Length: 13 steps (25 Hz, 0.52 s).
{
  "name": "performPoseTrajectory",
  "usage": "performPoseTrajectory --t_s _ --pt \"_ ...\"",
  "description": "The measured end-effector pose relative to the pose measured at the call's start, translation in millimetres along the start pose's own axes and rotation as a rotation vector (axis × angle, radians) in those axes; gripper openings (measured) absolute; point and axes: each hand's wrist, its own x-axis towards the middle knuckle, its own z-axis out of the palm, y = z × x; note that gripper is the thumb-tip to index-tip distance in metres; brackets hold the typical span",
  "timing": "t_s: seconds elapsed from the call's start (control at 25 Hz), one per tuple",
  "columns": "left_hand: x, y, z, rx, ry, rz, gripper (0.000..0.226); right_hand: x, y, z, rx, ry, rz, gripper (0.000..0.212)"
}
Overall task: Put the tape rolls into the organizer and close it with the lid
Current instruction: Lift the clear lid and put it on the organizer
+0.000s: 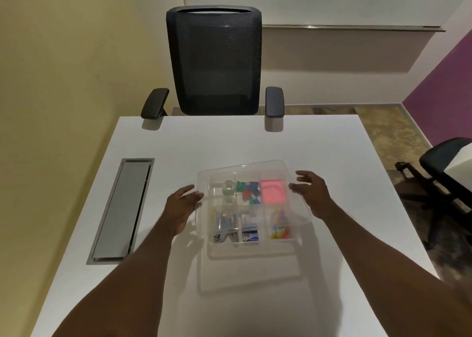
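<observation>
Two bare forearms are reaching in from six o'clock across the white table (158,145). Ahead of them, the clear organizer (251,253) is sitting at the table's centre, its six compartments showing through. The left hand (182,204) at nine o'clock and the right hand (310,192) at three o'clock are grasping the side edges of the transparent lid (245,169), which is tilting over the organizer, skewed to its outline. The tape rolls (229,187) are lying in the far-left compartment, at eleven o'clock, beside coloured clips (249,190) and a pink notepad (273,191). A black mesh chair (214,61) is standing at twelve o'clock.
</observation>
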Motion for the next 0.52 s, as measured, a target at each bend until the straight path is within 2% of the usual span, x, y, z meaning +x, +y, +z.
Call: performPoseTrajectory --t_s 0.12,0.32,0.52 --pt "4 -16 -6 0.187 0.03 0.002 0.043 0 23 7 -0.03 0.002 0.04 0.042" --pt "13 -39 -8 0.366 0.141 0.094 0.037 -5 50 20 -0.159 0.065 -0.008 0.023" --pt "30 -51 -5 0.528 0.188 0.107 0.04 5 61 33 -0.323 0.194 0.011 0.025"
